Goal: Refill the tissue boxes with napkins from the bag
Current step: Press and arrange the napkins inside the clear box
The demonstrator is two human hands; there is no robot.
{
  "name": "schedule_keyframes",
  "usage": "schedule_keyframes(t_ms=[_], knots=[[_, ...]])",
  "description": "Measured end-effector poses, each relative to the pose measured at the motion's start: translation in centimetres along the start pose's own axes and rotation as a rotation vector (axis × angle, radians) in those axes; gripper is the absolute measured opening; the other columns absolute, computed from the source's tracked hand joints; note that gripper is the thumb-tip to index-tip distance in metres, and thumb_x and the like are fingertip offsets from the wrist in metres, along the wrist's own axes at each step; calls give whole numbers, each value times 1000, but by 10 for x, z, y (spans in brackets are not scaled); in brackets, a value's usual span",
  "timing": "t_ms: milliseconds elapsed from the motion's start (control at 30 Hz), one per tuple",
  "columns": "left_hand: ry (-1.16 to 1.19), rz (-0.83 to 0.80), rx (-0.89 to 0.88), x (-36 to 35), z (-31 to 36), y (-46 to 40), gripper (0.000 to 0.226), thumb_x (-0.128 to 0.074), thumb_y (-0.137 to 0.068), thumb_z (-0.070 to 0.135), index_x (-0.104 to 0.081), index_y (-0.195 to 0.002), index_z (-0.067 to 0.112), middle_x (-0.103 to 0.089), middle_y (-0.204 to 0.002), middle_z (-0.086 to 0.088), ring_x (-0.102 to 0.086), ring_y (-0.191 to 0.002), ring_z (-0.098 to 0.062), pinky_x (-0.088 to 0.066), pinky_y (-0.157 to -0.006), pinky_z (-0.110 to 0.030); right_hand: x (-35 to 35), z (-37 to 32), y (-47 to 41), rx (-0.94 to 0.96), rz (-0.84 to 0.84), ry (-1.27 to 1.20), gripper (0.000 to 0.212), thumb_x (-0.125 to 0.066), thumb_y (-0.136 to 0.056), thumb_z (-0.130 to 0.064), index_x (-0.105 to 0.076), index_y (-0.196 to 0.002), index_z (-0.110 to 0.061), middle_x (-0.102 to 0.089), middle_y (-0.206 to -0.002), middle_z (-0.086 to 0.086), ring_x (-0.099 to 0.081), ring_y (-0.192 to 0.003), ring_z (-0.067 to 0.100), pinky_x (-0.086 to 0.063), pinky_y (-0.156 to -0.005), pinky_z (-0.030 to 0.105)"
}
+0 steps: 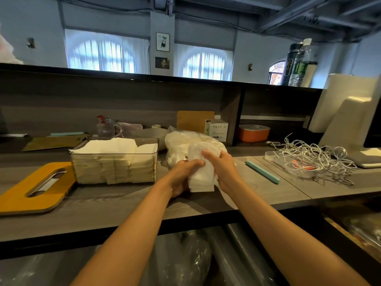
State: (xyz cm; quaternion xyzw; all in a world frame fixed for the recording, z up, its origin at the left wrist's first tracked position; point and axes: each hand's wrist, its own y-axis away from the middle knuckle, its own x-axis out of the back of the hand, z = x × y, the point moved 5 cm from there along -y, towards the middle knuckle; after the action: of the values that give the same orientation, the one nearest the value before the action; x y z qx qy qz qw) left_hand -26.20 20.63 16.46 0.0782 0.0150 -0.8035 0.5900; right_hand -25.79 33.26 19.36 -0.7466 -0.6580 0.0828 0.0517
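Napkins (201, 180) gripped between both hands (203, 172).

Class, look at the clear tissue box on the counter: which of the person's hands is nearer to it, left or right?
Left. The left hand grips the napkin stack just right of the clear tissue box; the right hand holds the stack's far side, farther away.

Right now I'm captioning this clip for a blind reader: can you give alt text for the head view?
Both hands, left hand and right hand, grip a stack of white napkins in front of a clear plastic bag on a grey counter. To the left stand a clear tissue box full of napkins and its yellow lid.
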Motion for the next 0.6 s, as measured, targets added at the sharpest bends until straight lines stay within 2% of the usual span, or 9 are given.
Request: schedule_keyframes(t_ms=[67,167,233,267,333,400,467,533,600], knots=[[-19,77,-33,2,-1,-4,56,-71,-86,40,-55,-132,12,-71,-118,-8,-67,-109,-25,-55,-92,-42,-8,3,-2,-49,11,28,31,-64,-93,-31,-63,-116,-10,-69,-102,6,-68,-94,22,-58,-83,40],[55,264,-90,13,3,-6,43,-70,-88,38,-58,-122,15,-71,-113,-11,-69,-103,-31,-56,-93,-49,-18,8,-5,-194,-16,-121,47,-52,-97,-47,-54,-130,-14,-63,-115,4,-64,-102,22,-52,-94,41],[101,292,-92,17,2,-8,42,-68,-87,41,-60,-120,18,-70,-114,-8,-67,-104,-29,-56,-91,-45,-24,7,-3,-256,-21,-202,45,-45,-98,-53,-51,-129,-20,-60,-108,0,-61,-94,19,-53,-84,34],[85,265,-83,15,1,-9,47,-65,-87,45,-60,-125,19,-68,-118,-5,-65,-109,-26,-53,-95,-43,-28,6,0,-266,-29,-209,43,-43,-98,-54,-51,-128,-24,-61,-110,0,-61,-95,19,-53,-84,34],[13,212,-79,7,1,-8,52,-56,-92,52,-56,-135,22,-60,-127,5,-54,-119,-19,-41,-103,-36,-33,13,-2,-245,-28,-138,56,-42,-98,-56,-49,-140,-21,-58,-133,6,-58,-116,24,-46,-103,43],[-23,221,-106,6,1,-8,52,-51,-96,53,-53,-138,23,-55,-130,8,-50,-121,-16,-37,-106,-34,-36,15,-2,-218,-22,-67,58,-40,-99,-54,-45,-145,-19,-52,-142,7,-52,-127,25,-39,-111,45],[-27,313,-146,13,3,-6,48,-54,-96,49,-55,-131,16,-60,-129,1,-55,-117,-21,-43,-105,-39,-35,16,-2,-249,-34,-131,54,-41,-99,-53,-51,-139,-17,-61,-131,9,-60,-117,25,-47,-104,43],[-79,427,-188,21,7,-2,39,-53,-97,46,-53,-124,18,-61,-122,-3,-57,-110,-23,-46,-98,-38,-34,15,-3,-270,-70,-194,46,-43,-100,-50,-53,-132,-18,-67,-117,7,-65,-103,23,-53,-91,37],[-175,495,-245,23,11,2,41,-47,-101,44,-53,-130,16,-60,-118,-3,-56,-103,-21,-44,-89,-34,-36,15,0,-261,-100,-157,39,-49,-99,-41,-55,-130,-17,-67,-114,7,-65,-102,23,-54,-90,37]])
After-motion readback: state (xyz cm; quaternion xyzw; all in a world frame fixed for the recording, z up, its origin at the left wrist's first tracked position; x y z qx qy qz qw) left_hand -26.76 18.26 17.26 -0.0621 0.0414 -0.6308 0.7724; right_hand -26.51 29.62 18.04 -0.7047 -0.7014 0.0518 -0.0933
